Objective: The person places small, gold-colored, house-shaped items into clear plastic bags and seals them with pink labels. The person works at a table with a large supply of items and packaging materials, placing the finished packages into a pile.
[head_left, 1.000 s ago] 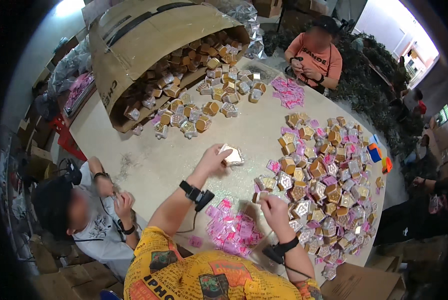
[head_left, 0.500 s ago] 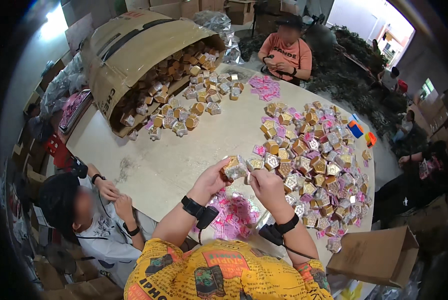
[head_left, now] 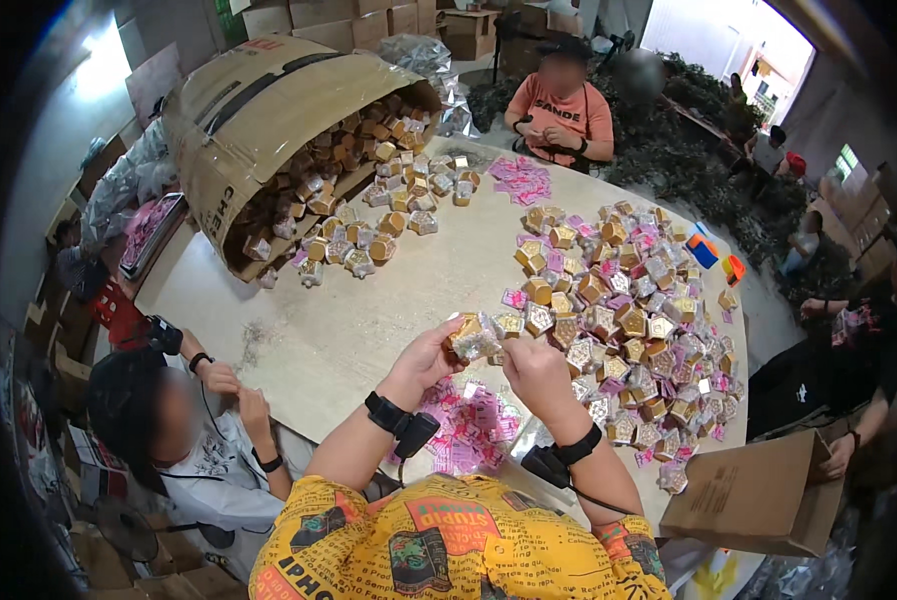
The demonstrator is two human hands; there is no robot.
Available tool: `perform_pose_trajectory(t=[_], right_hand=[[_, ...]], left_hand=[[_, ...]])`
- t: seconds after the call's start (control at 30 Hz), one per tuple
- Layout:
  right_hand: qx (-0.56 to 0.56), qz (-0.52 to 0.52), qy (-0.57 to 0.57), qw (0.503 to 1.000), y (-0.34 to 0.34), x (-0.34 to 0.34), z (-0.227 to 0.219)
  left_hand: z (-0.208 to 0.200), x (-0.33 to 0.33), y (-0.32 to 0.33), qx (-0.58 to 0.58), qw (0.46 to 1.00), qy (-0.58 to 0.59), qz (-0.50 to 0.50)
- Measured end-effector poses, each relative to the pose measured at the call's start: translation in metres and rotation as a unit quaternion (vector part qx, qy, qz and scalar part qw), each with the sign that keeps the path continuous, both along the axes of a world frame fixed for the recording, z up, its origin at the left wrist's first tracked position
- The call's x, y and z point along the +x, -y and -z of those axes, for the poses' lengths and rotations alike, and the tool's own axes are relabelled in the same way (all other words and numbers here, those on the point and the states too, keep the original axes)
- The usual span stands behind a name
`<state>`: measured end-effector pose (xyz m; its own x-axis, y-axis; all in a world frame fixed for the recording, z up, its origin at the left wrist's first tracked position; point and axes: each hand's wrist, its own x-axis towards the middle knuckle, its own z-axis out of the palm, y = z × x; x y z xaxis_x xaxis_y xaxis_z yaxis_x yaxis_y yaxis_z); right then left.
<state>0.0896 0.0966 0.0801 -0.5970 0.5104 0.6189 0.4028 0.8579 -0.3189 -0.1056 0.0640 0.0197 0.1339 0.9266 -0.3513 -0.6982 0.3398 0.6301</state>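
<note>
My left hand (head_left: 429, 357) is closed round a small gold box (head_left: 476, 338) with a clear plastic wrap, held above the table. Close to its right side, my right hand (head_left: 537, 372) is bent into a pinch; whatever is between those fingers is hidden. Below my hands, a heap of pink and white printed tags (head_left: 469, 425) lies at the near table edge. To the right spreads a large pile of similar gold boxes (head_left: 634, 322), several with pink tags among them.
A big carton (head_left: 279, 105) lies on its side at the far left, spilling gold boxes. More pink tags (head_left: 521, 180) lie before a person in orange across the table. Blue and orange tape rolls (head_left: 704, 252) sit at the right edge, an open carton (head_left: 734, 492) at lower right.
My hands stay almost in place at the gold box. At the right, another person's hand has come onto the open carton. The person at left has moved their hands apart.
</note>
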Motion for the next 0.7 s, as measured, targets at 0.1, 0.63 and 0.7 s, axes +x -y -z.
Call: perform_pose_trajectory(t=[0.1, 0.63, 0.7], right_hand=[[0.010, 0.004, 0.029, 1.000, 0.001, 0.001, -0.001], [0.045, 0.016, 0.074, 0.996, 0.002, 0.003, -0.005], [0.049, 0.021, 0.075, 0.996, 0.003, 0.002, -0.007]], left_hand=[[0.002, -0.001, 0.000, 0.018, 1.000, -0.003, 0.003], [-0.003, 0.001, 0.002, -0.007, 0.999, -0.051, -0.015], [0.000, 0.000, 0.001, -0.003, 0.999, -0.045, -0.010]])
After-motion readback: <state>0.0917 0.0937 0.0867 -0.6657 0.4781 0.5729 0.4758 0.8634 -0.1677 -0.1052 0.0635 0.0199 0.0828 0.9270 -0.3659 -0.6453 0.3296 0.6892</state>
